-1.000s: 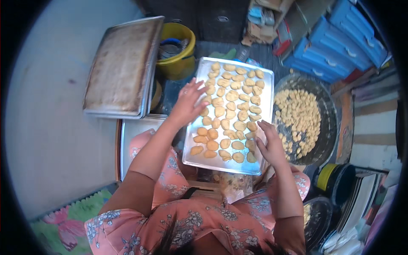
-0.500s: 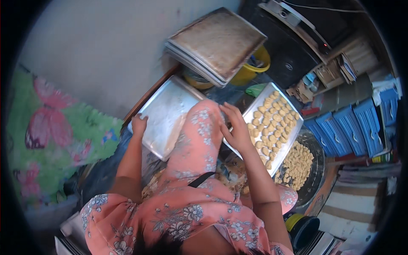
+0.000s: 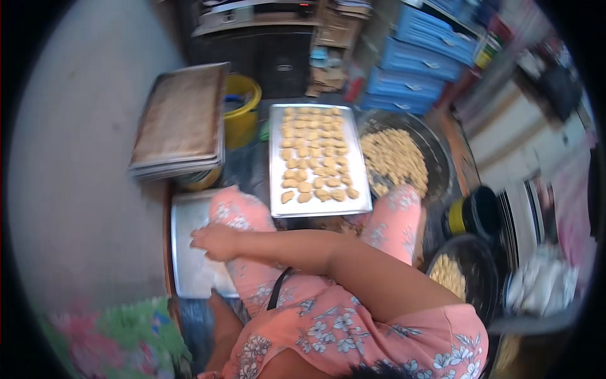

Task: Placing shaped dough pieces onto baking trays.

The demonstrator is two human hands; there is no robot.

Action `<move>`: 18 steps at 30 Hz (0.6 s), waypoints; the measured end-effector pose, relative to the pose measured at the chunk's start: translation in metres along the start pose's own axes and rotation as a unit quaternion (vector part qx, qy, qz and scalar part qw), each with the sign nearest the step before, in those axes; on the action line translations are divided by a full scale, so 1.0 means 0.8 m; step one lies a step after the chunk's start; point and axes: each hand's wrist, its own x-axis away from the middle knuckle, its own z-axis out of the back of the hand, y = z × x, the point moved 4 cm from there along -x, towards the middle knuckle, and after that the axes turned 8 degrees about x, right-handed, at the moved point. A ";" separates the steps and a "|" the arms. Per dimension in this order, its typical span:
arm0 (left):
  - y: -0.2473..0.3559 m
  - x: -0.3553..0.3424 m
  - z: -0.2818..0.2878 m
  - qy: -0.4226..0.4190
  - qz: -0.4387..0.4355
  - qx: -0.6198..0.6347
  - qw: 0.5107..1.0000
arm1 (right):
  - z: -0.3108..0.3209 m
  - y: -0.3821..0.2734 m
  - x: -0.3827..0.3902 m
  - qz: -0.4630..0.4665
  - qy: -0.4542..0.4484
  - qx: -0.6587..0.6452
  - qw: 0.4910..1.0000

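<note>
An empty metal baking tray point(image 3: 189, 218) lies low on my left, partly hidden by my left knee. My right arm crosses my lap, and my right hand point(image 3: 214, 242) is over this tray beside the knee, fingers spread and holding nothing visible. My left hand point(image 3: 218, 299) is at the tray's near edge; its fingers do not show. In front of my knees sits another baking tray point(image 3: 276, 164), bearing rows of pale dough pieces point(image 3: 314, 151). To its right is a wide black basin point(image 3: 440, 155) with a heap of similar pieces point(image 3: 394, 158).
Stacked used baking trays point(image 3: 180, 117) stand at the far left by the wall, next to a yellow bucket point(image 3: 246, 120). Blue drawers point(image 3: 416, 63) are at the far right. Near my right side are a dark bucket point(image 3: 476, 215) and a second black basin point(image 3: 483, 278) holding pale pieces.
My view has swung to the right. My right hand has left my knee and reached across to the empty tray. My left hand has moved from that tray's side to its near edge.
</note>
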 end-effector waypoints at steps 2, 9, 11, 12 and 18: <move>-0.013 0.013 0.000 0.007 0.016 0.010 1.000 | -0.003 0.008 0.008 -0.008 0.012 0.022 1.000; -0.030 0.042 0.025 0.047 0.015 0.034 0.998 | -0.003 0.008 0.011 0.000 0.037 0.022 0.999; -0.029 0.050 0.032 0.056 0.006 0.040 0.998 | -0.001 0.009 0.012 0.005 0.032 0.012 0.999; -0.030 0.052 0.032 0.059 -0.002 0.042 0.997 | -0.001 0.011 0.012 0.002 0.041 0.011 0.999; -0.008 0.078 0.030 0.073 -0.056 0.060 0.994 | 0.009 0.013 0.017 0.006 0.058 0.004 0.998</move>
